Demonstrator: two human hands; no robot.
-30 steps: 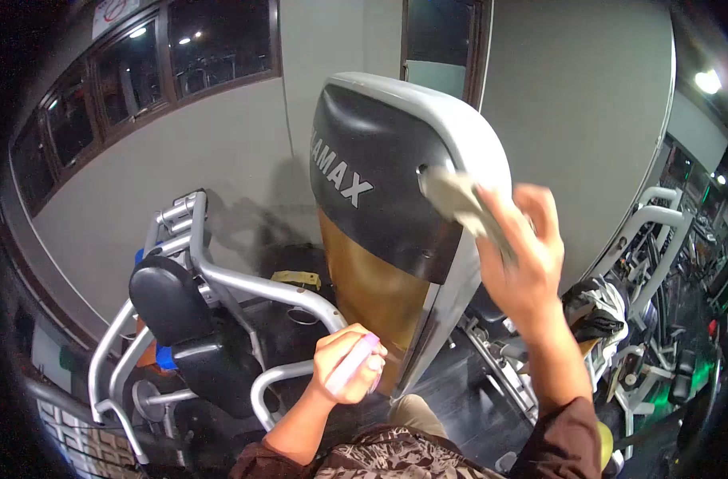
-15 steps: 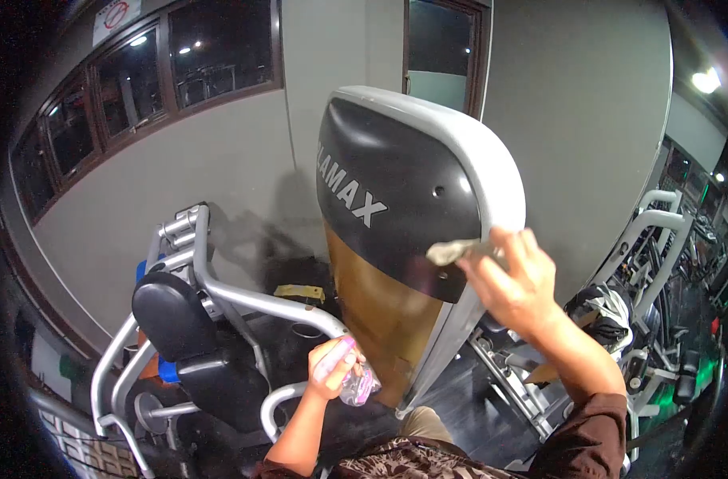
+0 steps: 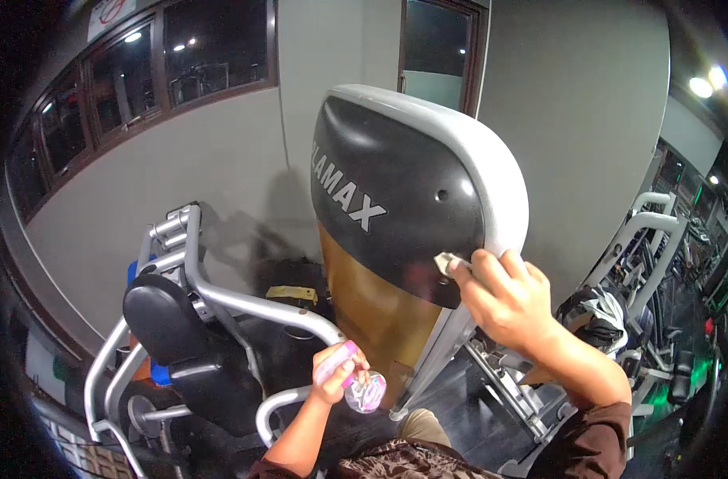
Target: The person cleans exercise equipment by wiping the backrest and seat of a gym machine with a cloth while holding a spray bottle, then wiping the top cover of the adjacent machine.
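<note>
My right hand [image 3: 509,297] is closed on a pale cloth [image 3: 446,263], whose tip pokes out past the fingers against or close to the black panel [image 3: 396,176] of a gym machine. That panel bears light lettering ending in "LAMAX" and has a gold lower part [image 3: 372,319]. Lower and to the left, my left hand [image 3: 332,375] grips a spray bottle [image 3: 367,393] with a pink top and a clear body carrying a pink label. The bottle is tilted, its body out to the right of my fingers.
Left of the machine stands a black padded seat [image 3: 166,321] with silver tubing [image 3: 252,302]. A yellow object [image 3: 292,295] lies by the wall. More gym equipment [image 3: 659,219] stands at the right, with a black-and-white cloth or bag [image 3: 599,315] on it.
My right hand has moved slightly down and left, with the cloth drawn in closer to the fingers. The bottle in my left hand has turned, so its labelled body shows more.
</note>
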